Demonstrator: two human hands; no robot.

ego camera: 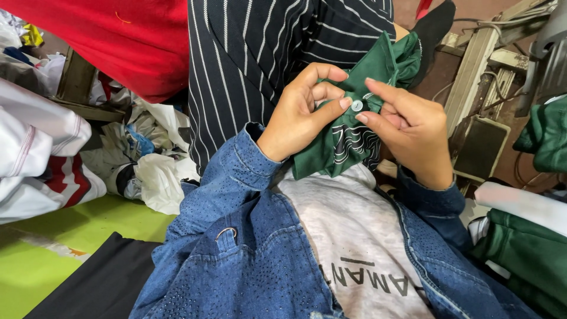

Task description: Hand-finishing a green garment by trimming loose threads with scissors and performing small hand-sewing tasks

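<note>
1. Head view looked straight down at my lap: both hands met on a green garment [336, 145] bunched over the striped trousers [248, 65].
2. Left hand [301, 109] was pinched shut on the green cloth, thumb and forefinger closed on the fold just beside a small white button [357, 106].
3. Right hand [410, 127] was clamped on the same fold from the other side, fingertips touching the button's edge. The two hands were together, the button between them.
4. The garment lay against my denim jacket [236, 248], its printed part hanging below the left wrist.
5. I judged the step in hand as working the button at the placket; whether it was passing through a hole, I could not tell.
6. I judged the next move called for a steady pinch and taut cloth.
7. Near the right edge: more green cloth [546, 133] and a sewing machine stand [478, 77].
</note>
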